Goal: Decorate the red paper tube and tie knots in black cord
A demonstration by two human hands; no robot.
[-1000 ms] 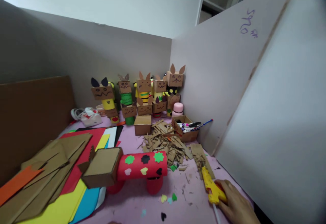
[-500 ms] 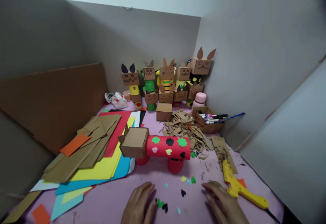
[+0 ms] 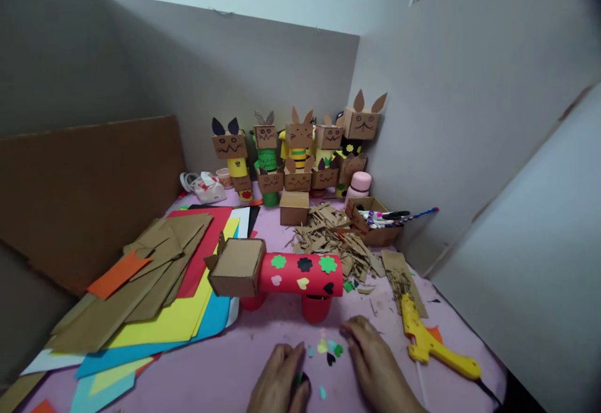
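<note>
My left hand (image 3: 278, 380) rests low on the table, thumb and fingers apart. A black and green bit of cut paper (image 3: 302, 378) shows in that gap, partly hidden; touching it or not, I cannot tell. On the right, my right hand (image 3: 375, 360) lies with loosely bent, open fingers beside several small paper cutouts, including a green heart (image 3: 339, 351), a black heart (image 3: 331, 359) and a yellow one (image 3: 322, 345). Behind them stands a red paper tube (image 3: 300, 275) on red legs, decorated with flowers and hearts, with a cardboard box head (image 3: 238, 267) at its left end.
Cardboard pieces (image 3: 136, 288) and coloured sheets (image 3: 154, 325) lie left. At right are a yellow glue gun (image 3: 427, 338), cardboard scraps (image 3: 333, 234) and a box of pens (image 3: 375, 228). Several box-headed figures (image 3: 298, 137) stand behind, near a pink bottle (image 3: 360, 184).
My right hand has moved left and my left hand has come in over the green and black cutouts. The loose hearts are bunched closer together. The view has shifted slightly right.
</note>
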